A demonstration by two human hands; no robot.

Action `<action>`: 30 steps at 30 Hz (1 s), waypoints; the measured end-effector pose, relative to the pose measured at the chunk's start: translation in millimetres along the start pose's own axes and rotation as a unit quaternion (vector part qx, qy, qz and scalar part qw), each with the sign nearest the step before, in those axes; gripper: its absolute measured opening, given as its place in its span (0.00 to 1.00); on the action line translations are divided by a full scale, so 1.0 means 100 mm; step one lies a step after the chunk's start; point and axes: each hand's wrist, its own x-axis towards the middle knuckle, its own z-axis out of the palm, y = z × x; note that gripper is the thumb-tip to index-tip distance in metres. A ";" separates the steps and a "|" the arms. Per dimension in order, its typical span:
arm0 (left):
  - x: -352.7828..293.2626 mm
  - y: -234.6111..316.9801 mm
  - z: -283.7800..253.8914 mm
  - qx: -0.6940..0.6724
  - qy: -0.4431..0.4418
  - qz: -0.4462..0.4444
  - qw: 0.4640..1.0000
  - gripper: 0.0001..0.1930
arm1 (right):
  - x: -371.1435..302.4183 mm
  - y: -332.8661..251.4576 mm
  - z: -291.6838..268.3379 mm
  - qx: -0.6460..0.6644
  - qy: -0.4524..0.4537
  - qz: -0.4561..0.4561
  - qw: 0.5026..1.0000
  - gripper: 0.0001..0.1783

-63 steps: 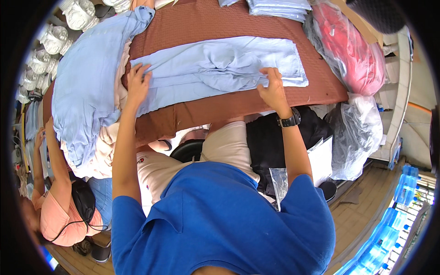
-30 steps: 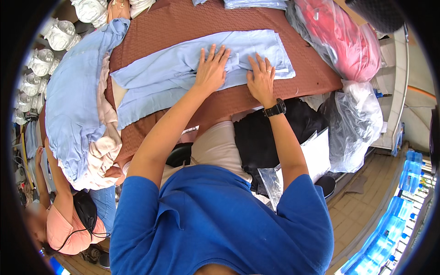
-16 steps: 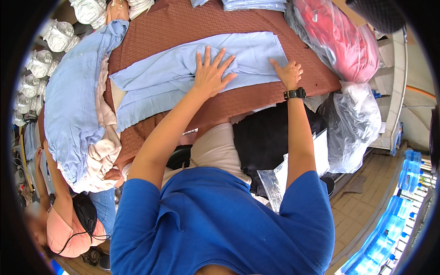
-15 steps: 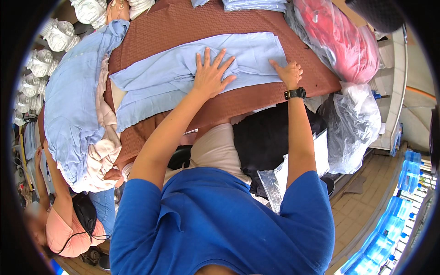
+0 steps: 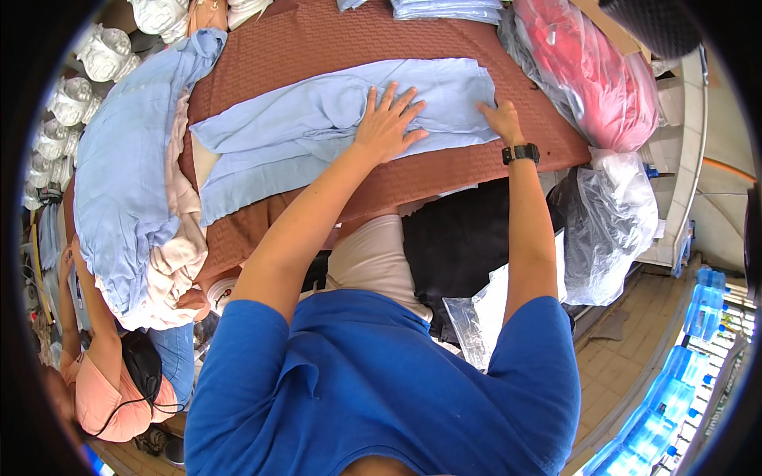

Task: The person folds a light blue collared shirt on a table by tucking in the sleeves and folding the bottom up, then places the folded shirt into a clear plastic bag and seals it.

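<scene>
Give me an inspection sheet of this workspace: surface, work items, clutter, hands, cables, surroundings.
Surface: brown textured cloth.
Work items: light-blue garment, laid out lengthwise, wrinkled.
Clutter: blue fabric heap left, folded blue stack at the far edge, bagged red items right.
Hands: left hand spread on the garment; right hand at its right end, grip unclear.
Cables: orange line at far right, possibly cable or hose.
Surroundings: peach-topped co-worker left; blue bottles lower right.

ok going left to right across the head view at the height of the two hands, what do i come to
Heaped light blue cloth → flat light blue garment with the left hand on it → right hand at its right end → red bundle in clear plastic
</scene>
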 end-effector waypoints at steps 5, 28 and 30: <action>0.05 -0.02 0.02 -0.005 0.012 -0.002 1.000 0.32 | -0.15 -0.23 0.03 0.015 0.071 -0.205 0.976 0.17; 0.30 0.09 -0.32 -0.002 0.085 -0.171 0.982 0.28 | -0.48 -0.49 0.47 0.043 0.057 -0.158 0.985 0.23; 0.31 0.06 -0.27 0.036 0.117 -0.114 0.986 0.30 | -0.48 -0.60 0.49 0.024 0.063 -0.109 0.992 0.25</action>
